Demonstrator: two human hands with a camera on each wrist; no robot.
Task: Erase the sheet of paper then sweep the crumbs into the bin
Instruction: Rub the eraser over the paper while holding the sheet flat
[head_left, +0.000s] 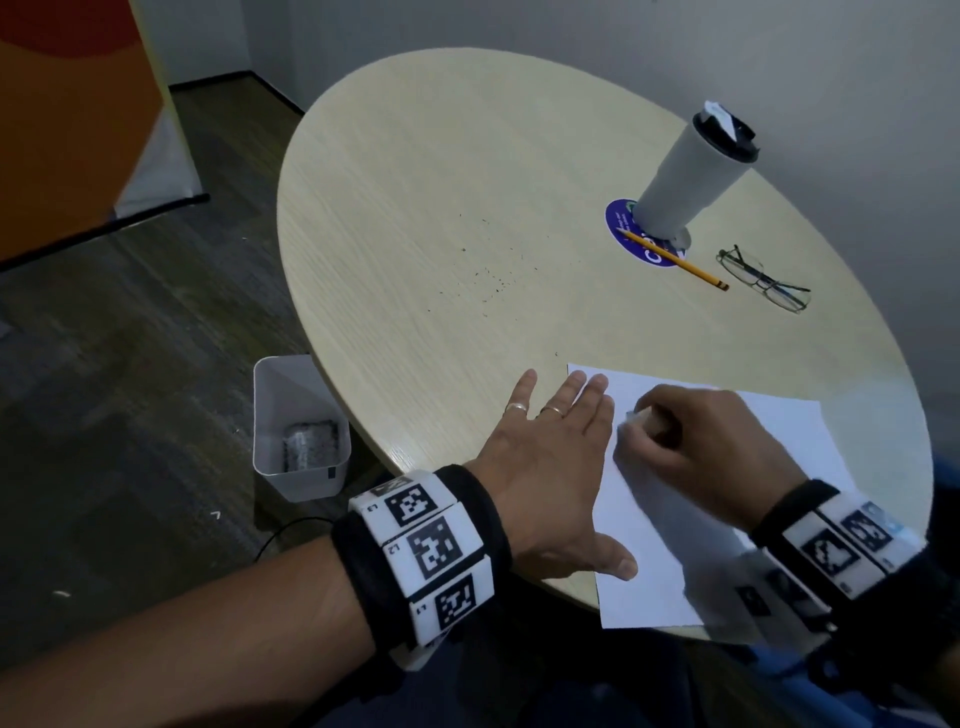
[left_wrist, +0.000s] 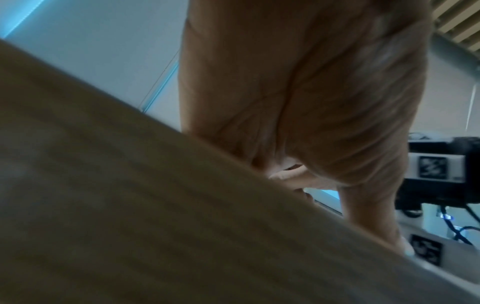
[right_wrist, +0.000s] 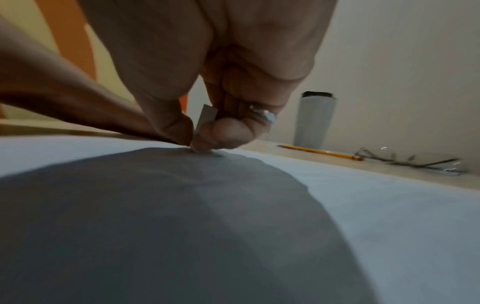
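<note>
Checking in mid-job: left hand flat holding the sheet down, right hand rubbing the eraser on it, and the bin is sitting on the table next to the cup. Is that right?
Not quite: the bin stands on the floor beside the table, not next to the cup; the head view shows this. The rest holds: the left hand lies flat on the sheet's edge, and the right hand pinches the eraser against it.

Both forearms are bare. Each wrist wears a black padded band (head_left: 470, 525) carrying white blocks (head_left: 426, 558) printed with black square markers and small labels. The left hand (head_left: 550, 467) has two thin rings (head_left: 551, 410) on neighbouring fingers. The right hand (right_wrist: 207, 82) wears one pale ring (right_wrist: 267, 117).
</note>
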